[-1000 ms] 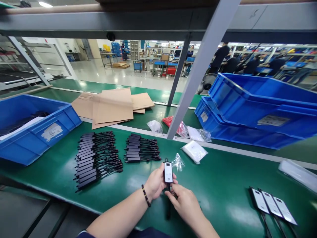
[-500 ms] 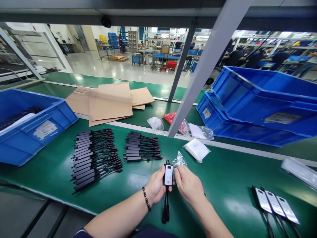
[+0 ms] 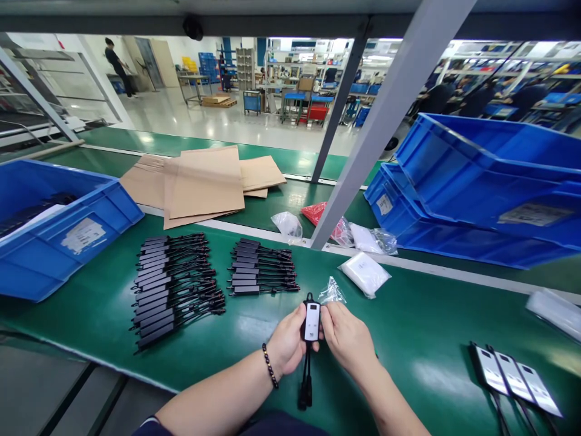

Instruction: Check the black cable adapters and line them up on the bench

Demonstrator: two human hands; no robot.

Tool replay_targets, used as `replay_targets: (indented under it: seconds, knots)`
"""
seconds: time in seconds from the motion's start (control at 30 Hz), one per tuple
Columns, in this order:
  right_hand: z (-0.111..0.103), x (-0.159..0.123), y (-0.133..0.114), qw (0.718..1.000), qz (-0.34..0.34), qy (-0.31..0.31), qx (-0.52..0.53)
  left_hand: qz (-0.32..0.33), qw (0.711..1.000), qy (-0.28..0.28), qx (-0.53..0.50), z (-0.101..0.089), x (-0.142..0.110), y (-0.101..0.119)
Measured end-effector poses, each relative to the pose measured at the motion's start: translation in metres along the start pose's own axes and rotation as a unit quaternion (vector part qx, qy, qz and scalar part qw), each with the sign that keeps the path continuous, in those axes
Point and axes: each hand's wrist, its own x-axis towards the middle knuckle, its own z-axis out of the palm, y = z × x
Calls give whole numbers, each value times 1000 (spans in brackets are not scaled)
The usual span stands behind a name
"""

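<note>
My left hand [image 3: 289, 339] is closed around a black device with a silver label [image 3: 311, 321]. The device is upright, its loop at the top and two short black cables hanging below. Close against its right edge, my right hand [image 3: 347, 333] has thumb and fingers pinched together; what they grip is hidden. A crumpled clear plastic piece [image 3: 333, 290] shows just behind the right fingers. Two rows of black devices with cables, a longer left row [image 3: 158, 290] and a shorter right row [image 3: 247, 269], lie to the left. Three silver-labelled devices [image 3: 517, 375] lie at the lower right.
On the left stands a blue bin [image 3: 82, 236] with black items inside; stacked blue bins [image 3: 454, 212] stand at the right. Flat cardboard sheets [image 3: 206, 181] lie at the back. Plastic-wrapped white packs [image 3: 365, 274] and a red bag [image 3: 314, 212] sit by a slanted grey post [image 3: 372, 127].
The view has shifted slightly. Both hands keep nearly the same pose at the device, and it stays in the left hand. A person now shows at the far left background.
</note>
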Motion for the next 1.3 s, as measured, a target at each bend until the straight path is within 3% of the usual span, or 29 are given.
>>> replay_targets:
  seconds: [0.2, 0.33, 0.57, 0.63, 0.7, 0.8, 0.93, 1.03, 1.1, 1.23, 1.3]
  knots:
    - [-10, 5, -2, 985, 57, -92, 133, -4, 1000, -7, -1, -2, 0, -1]
    - [-13, 7, -3, 976, 69, -115, 173, -6, 1000, -7, 2, -1, -1, -1]
    - [-20, 1, 4, 957, -33, -120, 263, -3, 1000, 15, 0, 0, 1, 3]
    - [-16, 5, 16, 975, -18, -94, 200, -2, 999, 40, -7, -1, 2, 3]
    - [-7, 15, 31, 995, 27, -79, 61, 6, 998, 61, -16, -2, 3, 4]
    - [9, 33, 53, 986, 87, -92, -105, 14, 997, 70, -27, -3, 4, 4]
    - [13, 40, 67, 981, 123, -66, -135, 9, 997, 59, -40, -5, 5, 4]
    - [3, 25, 57, 985, 155, 11, -81, 8, 997, 42, -62, -4, 4, 6]
    - [-2, 8, 41, 990, 138, 20, 10, 10, 996, 24, -84, -2, 3, 8]
    - [4, -32, 1, 980, 16, -108, 165, 18, 994, -13, -109, 4, -3, 8]
    - [10, -48, -10, 981, 23, -107, 162, 7, 995, -42, -92, 5, -7, 5]
